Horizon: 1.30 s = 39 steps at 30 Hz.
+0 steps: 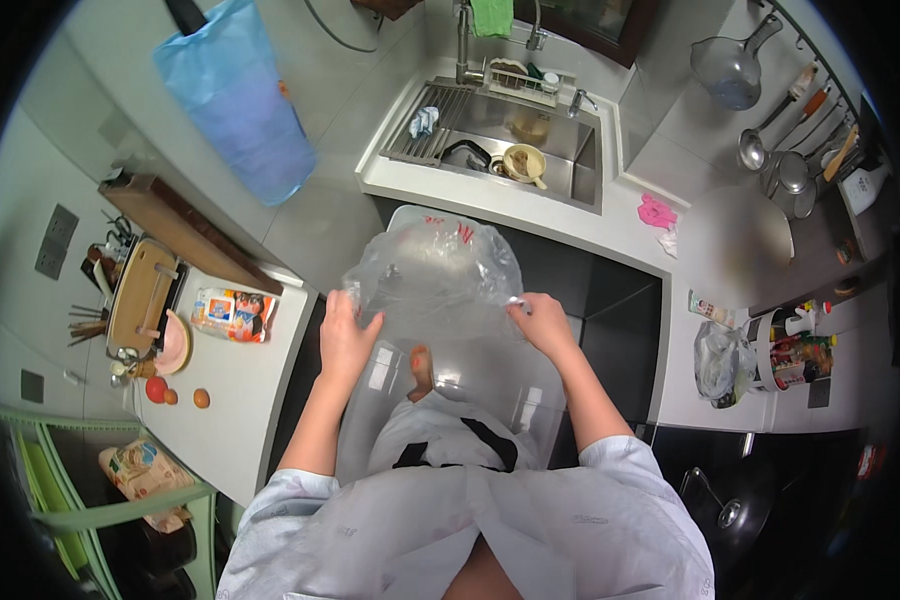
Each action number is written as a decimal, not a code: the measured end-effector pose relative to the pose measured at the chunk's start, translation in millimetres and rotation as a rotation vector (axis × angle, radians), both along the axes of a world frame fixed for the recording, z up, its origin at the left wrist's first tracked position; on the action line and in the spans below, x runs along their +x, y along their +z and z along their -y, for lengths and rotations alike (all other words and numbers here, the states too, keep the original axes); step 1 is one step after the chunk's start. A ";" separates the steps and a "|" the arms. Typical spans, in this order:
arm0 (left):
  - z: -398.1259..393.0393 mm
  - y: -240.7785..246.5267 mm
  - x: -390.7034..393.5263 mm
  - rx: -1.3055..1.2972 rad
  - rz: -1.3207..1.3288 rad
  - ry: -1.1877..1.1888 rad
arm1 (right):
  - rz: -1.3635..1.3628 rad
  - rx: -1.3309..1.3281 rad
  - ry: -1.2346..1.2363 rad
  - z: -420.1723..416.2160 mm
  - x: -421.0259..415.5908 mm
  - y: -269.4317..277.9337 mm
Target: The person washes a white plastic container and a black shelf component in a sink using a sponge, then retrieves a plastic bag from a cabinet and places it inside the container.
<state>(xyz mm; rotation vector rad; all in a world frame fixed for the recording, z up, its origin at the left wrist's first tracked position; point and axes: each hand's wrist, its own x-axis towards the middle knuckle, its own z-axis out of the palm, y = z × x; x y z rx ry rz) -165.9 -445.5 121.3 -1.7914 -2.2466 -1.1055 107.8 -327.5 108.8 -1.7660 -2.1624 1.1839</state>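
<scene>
A clear plastic bag [450, 259] with red printing spreads out in front of my body. My left hand [345, 341] grips its left edge, with the thumb apart from the fingers. At the opposite side, my right hand [544, 322] pinches the bag's edge between thumb and fingertips. Something pale shows through the bag's far part, but the film blurs it. Below my hands is a glossy translucent surface [487, 375], perhaps a plastic bin; its full shape is hidden. One bare foot [421, 367] appears beneath my hands.
A steel sink [581, 161] with a yellow strainer [525, 163] lies ahead. On the left counter [225, 420] are a printed food packet [232, 315], a tomato [157, 389] and eggs [201, 397]. To the right stand a bottle rack [765, 352], a plastic bag [720, 364] and a wok lid [727, 487].
</scene>
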 end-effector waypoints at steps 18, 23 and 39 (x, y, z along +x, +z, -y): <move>-199.0 -161.1 -64.7 -0.004 2.106 -0.020 | -0.772 -0.176 -0.421 -84.9 -122.0 -157.4; -232.4 -245.8 -77.8 -0.427 1.578 0.167 | -0.755 -0.074 -0.874 -103.9 -134.4 -218.7; -292.2 -411.6 -60.1 -0.662 0.426 -0.404 | 0.172 -0.341 0.021 -190.7 -187.7 -351.9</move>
